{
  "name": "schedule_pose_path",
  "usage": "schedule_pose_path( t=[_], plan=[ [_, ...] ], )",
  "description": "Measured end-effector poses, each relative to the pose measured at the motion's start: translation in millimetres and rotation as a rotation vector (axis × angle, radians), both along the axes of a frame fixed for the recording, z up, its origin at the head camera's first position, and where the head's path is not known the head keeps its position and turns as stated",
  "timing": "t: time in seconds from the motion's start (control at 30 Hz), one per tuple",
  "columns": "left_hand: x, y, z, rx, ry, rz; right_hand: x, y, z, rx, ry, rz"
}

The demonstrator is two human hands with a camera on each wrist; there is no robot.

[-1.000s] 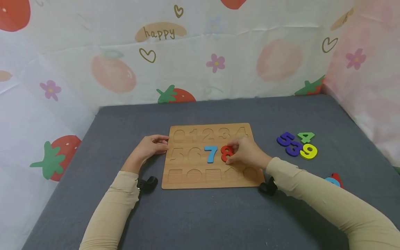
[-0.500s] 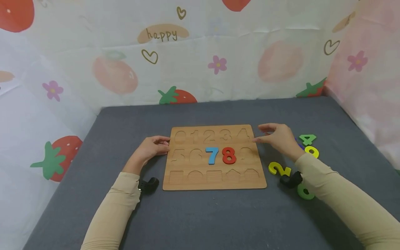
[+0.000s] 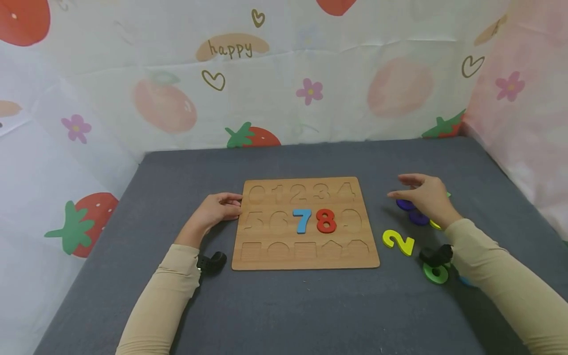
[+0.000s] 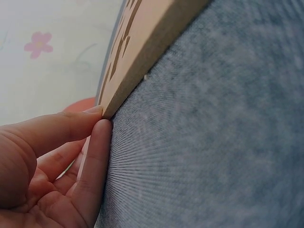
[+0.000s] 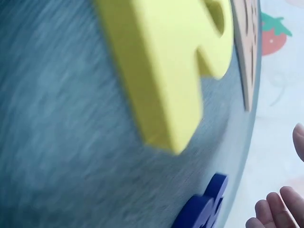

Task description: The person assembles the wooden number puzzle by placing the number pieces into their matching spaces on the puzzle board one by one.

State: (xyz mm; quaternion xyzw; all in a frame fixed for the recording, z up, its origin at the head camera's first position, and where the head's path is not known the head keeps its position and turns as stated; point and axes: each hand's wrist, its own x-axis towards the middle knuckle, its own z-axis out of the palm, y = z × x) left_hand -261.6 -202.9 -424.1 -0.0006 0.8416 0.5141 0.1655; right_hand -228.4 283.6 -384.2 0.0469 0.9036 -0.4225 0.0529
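Observation:
The wooden number board (image 3: pixel 266 234) lies flat, its rows of recesses showing. A blue 7 (image 3: pixel 302 213) and a red 8 (image 3: pixel 326 221) sit in its middle row. My left hand (image 3: pixel 215 212) pinches the board's left edge, thumb and fingertip at the corner in the left wrist view. Beyond the board's right side my right hand (image 3: pixel 430 197) hovers with nothing in it, fingers spread from the thumb, over purple number pieces (image 3: pixel 418 218). The hand partly hides a yellow piece (image 3: pixel 436 225) and a green one. A yellow 2 (image 5: pixel 175 61) looms large in the right wrist view.
Near the right wrist lies a green piece (image 3: pixel 437 281) with a round hole, and a blue piece (image 3: pixel 466 281) is half covered by the sleeve. Grey cloth (image 3: pixel 284 315) covers the table. A patterned curtain (image 3: pixel 337 118) stands behind it.
My right hand has let go of the red 8 in the board and moved right, to the loose pieces. The yellow 2 has come into view. My left hand stays at the board's edge.

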Motion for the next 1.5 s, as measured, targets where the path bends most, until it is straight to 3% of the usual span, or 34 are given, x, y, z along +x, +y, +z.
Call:
schedule_pose_path(
  t=[0.8, 1.2, 1.5],
  plan=[
    [-0.2, 0.8, 0.8, 0.003, -0.003, 0.0, -0.3, 25, -3.7, 0.057, -0.154, -0.03],
    [2.2, -0.1, -0.8, 0.017, -0.006, 0.004, -4.5, 18, -7.5, 0.143, -0.151, 0.076],
    [-0.4, 1.4, -0.9, 0.008, -0.012, 0.015, -10.2, 19, -10.8, 0.229, -0.135, 0.108]
  ],
)
